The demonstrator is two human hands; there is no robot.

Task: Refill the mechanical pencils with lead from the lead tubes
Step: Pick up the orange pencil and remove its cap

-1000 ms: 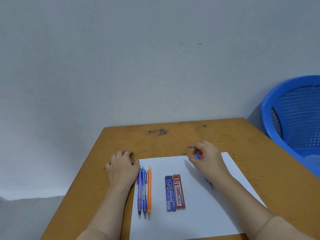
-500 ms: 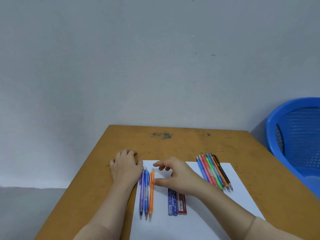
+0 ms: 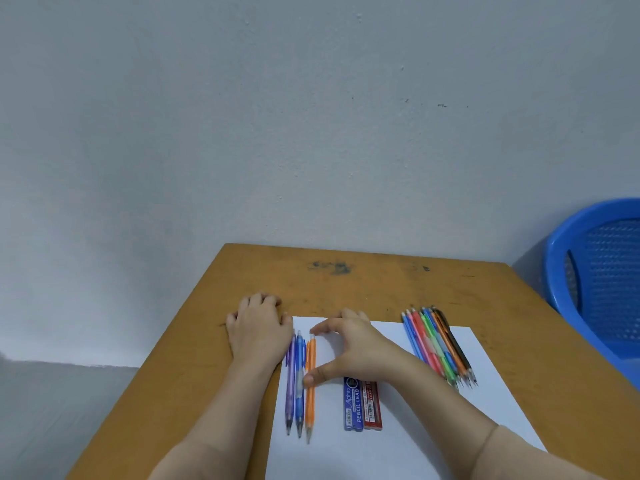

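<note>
Three pencils, left hand loosely curled beside them, right hand spread over orange pencil

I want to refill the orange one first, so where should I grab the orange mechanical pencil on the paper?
Pinch the orange plastic mechanical pencil at mid-barrel, coming from above and from its right. It lies flat, the blue translucent pencil crowds its left side, and the white paper sheet is bare on its right.

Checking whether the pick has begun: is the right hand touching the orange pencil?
Cannot tell. In the head view the thumb tip of the right hand overlaps the orange pencil, but from above no contact or gap shows.
</note>
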